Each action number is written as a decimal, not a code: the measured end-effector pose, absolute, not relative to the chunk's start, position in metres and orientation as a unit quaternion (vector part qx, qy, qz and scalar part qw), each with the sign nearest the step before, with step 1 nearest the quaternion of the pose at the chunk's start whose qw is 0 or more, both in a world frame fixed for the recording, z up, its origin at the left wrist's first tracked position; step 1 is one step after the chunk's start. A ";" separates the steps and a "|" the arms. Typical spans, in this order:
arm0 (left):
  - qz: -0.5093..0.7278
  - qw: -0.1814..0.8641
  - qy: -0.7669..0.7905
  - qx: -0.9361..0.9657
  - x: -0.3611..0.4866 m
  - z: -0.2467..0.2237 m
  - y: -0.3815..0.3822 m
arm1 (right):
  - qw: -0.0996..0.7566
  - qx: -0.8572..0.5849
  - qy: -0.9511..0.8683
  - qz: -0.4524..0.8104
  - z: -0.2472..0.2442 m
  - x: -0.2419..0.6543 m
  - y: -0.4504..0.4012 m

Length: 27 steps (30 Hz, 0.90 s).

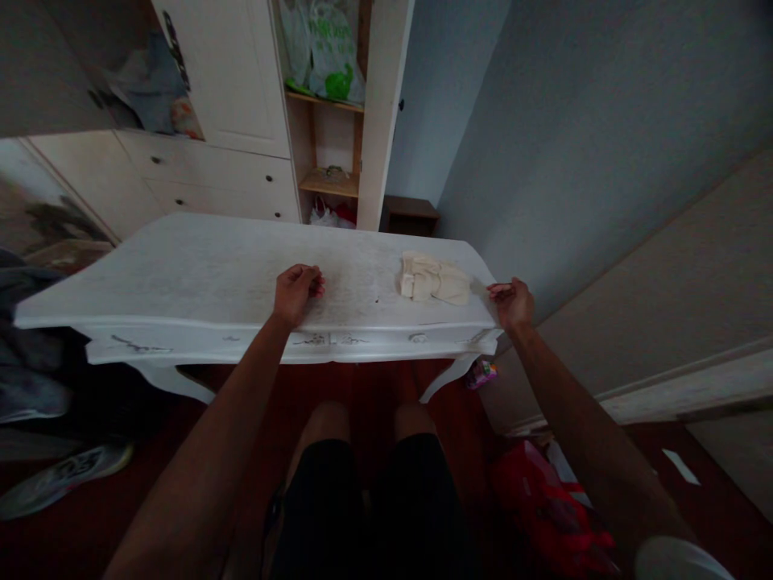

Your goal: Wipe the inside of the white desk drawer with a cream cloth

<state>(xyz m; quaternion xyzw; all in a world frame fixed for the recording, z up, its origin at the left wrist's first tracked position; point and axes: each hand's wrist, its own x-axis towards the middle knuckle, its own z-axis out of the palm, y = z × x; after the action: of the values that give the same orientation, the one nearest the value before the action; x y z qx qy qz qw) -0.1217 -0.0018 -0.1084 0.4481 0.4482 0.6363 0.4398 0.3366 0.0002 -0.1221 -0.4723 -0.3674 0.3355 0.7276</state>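
Observation:
A cream folded cloth (pixel 433 279) lies on the right part of the white table (pixel 211 266). Over the table's front middle, to the left of the cloth, is my left hand (pixel 299 292), its fingers curled and pressed together; whatever they hold, if anything, is too small to name. My right hand (pixel 512 303) is at the table's right end, just right of the cloth and apart from it. Its thumb and fingers are pinched together, and I cannot make out anything between them.
Behind the table stands a white cabinet (pixel 241 105) with plastic bags (pixel 332 52) on an open shelf. A grey wall rises at the right. On the floor are a red bag (pixel 537 499), a small pink package (pixel 481 374) and a shoe (pixel 66 479).

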 end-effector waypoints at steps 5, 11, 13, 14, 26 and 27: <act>0.649 0.428 0.446 0.443 -0.121 -0.108 -0.002 | 0.694 -0.357 -0.376 0.499 -0.126 0.322 -0.054; 0.644 0.413 0.459 0.451 -0.120 -0.108 -0.004 | 0.406 -0.399 -0.457 0.683 -0.185 0.281 -0.112; 0.639 0.410 0.466 0.454 -0.120 -0.108 -0.004 | 0.353 -0.431 -0.429 0.712 -0.204 0.265 -0.115; 0.638 0.409 0.469 0.455 -0.120 -0.108 -0.004 | 0.342 -0.433 -0.407 0.728 -0.210 0.257 -0.114; 0.636 0.396 0.481 0.455 -0.118 -0.107 -0.006 | 0.419 -0.429 -0.236 0.765 -0.218 0.206 -0.078; 0.638 0.394 0.480 0.456 -0.118 -0.107 -0.006 | 0.422 -0.431 -0.235 0.762 -0.218 0.206 -0.079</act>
<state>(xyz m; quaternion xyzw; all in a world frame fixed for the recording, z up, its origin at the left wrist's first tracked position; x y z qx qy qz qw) -0.1180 -0.0060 -0.1067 0.4557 0.4797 0.6381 0.3937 0.2059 -0.0792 -0.2184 -0.4308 -0.2348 0.7624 0.4219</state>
